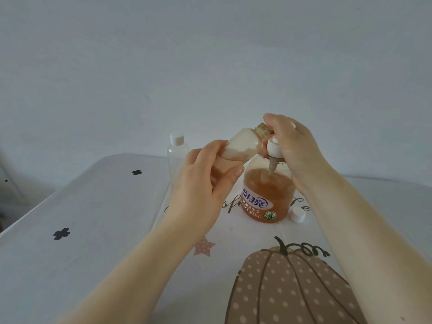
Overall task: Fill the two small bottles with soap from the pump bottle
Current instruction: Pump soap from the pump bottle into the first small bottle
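Clear capped bottle (177,152) stands behind hands; white cap (297,215) beside pump bottle (268,197).

Both forearms were bare up to the frame edge; no sleeves showed. Left hand (203,183) and right hand (295,146) wore no gloves, rings, watch or bands. Fingernails were short and unpainted where they were seen.

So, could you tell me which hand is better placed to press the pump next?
The right hand: it already rests on the pump head of the pump bottle, while the left hand grips the tilted small bottle at the spout.
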